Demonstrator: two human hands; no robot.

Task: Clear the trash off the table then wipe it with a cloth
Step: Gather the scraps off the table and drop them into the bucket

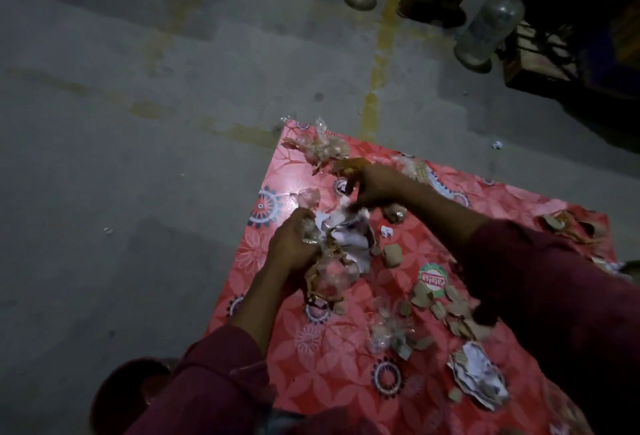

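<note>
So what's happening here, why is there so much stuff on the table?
A person is picking trash off a table with a red flowered cover. The left hand grips a bunch of crumpled paper and plastic, and the right hand holds a brown scrap. Lots still lies there: cardboard bits, a clear bag at the far corner and torn paper close by. No cloth is in view, so wiping hasn't begun.

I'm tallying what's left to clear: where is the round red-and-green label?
In the head view, the round red-and-green label lies flat on the red floral tablecloth, right of the left hand and its trash bundle, just above a scatter of brown cardboard scraps.
</note>
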